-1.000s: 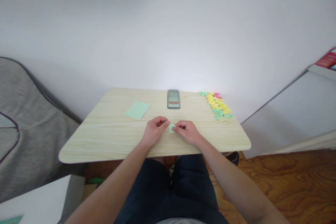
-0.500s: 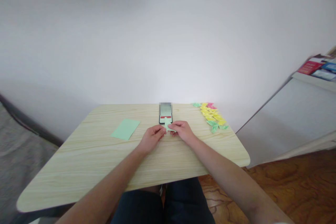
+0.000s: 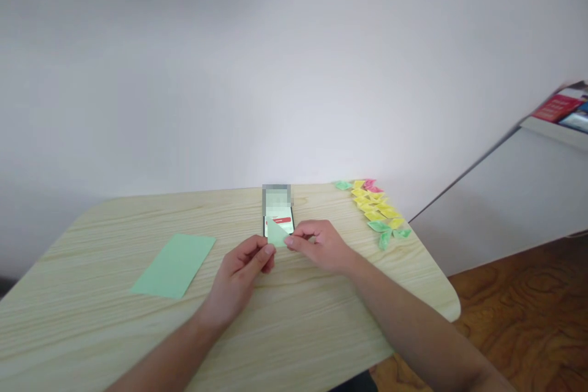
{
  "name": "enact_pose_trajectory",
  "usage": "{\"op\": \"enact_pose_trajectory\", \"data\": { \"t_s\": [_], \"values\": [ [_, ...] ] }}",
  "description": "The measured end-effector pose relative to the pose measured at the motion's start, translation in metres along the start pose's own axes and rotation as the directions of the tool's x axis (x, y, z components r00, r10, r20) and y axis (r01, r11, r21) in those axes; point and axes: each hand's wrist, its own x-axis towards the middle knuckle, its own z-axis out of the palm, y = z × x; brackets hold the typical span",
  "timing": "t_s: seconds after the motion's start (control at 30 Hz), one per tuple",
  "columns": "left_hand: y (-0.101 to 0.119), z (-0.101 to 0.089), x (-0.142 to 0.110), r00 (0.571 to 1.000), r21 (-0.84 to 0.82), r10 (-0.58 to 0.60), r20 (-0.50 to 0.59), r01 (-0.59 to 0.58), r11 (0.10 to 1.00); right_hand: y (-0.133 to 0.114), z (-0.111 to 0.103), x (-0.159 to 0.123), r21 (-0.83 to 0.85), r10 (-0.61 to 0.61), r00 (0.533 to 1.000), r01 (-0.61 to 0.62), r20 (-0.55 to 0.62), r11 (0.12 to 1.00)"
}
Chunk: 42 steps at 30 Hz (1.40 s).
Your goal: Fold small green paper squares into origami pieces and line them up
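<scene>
A small piece of light green paper [image 3: 276, 236], now a triangle in outline, is pinched between my two hands. My left hand [image 3: 245, 266] grips its lower left corner with thumb and fingers. At its right corner, my right hand [image 3: 319, 245] pinches it the same way. Just behind the paper lies a phone [image 3: 287, 225] with a lit screen and a red bar; the paper covers part of it. To the left, a larger green paper sheet [image 3: 174, 266] lies flat on the table.
Folded yellow paper pieces [image 3: 374, 203] form a column at the table's back right, with green pieces [image 3: 386, 233] below and a pink piece [image 3: 371, 186] above. The wooden table [image 3: 312, 318] meets a white wall [image 3: 294, 73]. Printed items [image 3: 558, 107] rest on a ledge at right.
The green paper in my hands has gone from an irregular shape to a triangle, and my right hand has shifted its grip. The view has moved closer and turned, so the table looks larger.
</scene>
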Motion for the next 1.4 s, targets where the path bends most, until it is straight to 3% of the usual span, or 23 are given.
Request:
{"op": "enact_pose_trajectory", "data": {
  "t_s": [0.17,0.33,0.6,0.9,1.13,1.4],
  "values": [
    [0.005,0.001,-0.004,0.998,-0.087,-0.02,-0.059,0.015,0.996,-0.011,0.006,0.0,-0.094,-0.091,0.995,0.086,-0.041,0.992],
    [0.009,0.001,-0.006,0.991,-0.064,-0.03,-0.131,0.022,0.998,-0.012,0.012,0.002,-0.13,-0.122,0.991,0.115,-0.048,0.985],
    [0.004,-0.002,-0.011,0.997,-0.096,-0.08,-0.01,0.079,0.992,-0.011,0.009,-0.008,0.104,-0.088,0.995,0.093,-0.05,0.99],
    [0.013,0.0,-0.012,0.993,-0.233,-0.097,0.068,0.11,0.966,-0.007,0.008,-0.009,0.382,0.055,0.998,-0.064,0.035,0.922],
    [0.013,-0.001,-0.012,0.995,-0.258,-0.087,0.057,0.099,0.961,-0.01,0.01,-0.01,0.446,0.08,0.994,-0.106,0.079,0.889],
    [0.013,0.0,-0.012,0.994,-0.268,-0.09,0.067,0.105,0.958,-0.014,0.013,-0.016,0.476,0.085,0.996,-0.092,0.036,0.875]
  ]
}}
